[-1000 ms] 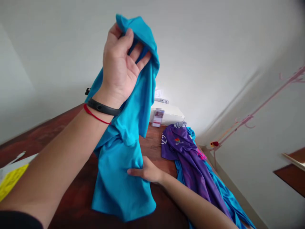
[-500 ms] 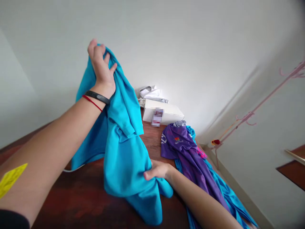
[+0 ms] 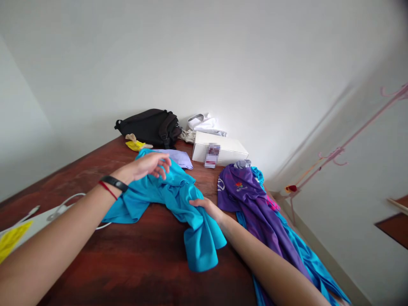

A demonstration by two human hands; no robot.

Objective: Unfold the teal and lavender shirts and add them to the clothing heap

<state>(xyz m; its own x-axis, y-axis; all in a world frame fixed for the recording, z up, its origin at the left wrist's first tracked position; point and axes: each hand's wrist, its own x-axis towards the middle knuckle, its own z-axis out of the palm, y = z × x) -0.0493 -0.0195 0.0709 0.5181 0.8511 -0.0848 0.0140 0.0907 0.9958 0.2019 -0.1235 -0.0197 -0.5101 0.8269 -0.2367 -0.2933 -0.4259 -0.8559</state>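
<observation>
A crumpled turquoise shirt [image 3: 153, 191] lies across the dark reddish-brown table, one end of it drooping toward me. My right hand [image 3: 205, 208] grips a bunched part of this shirt, thumb on top, with the other fingers hidden beneath the cloth. Over the shirt's far left part hovers my left hand [image 3: 148, 166], its fingers loosely bent and apart, holding nothing. A black band and a red string circle the left wrist.
Purple clothing [image 3: 245, 187] over blue garments covers the table's right side. Behind stand a white box [image 3: 219, 146], a black bag [image 3: 146, 127] and a folded lavender cloth [image 3: 178, 158]. White cables [image 3: 66, 199] lie at left. A pink coat rack [image 3: 338, 153] leans at right.
My left hand has come down and let go of the turquoise shirt, which has dropped onto the table. My right hand still grips it, slightly higher in view.
</observation>
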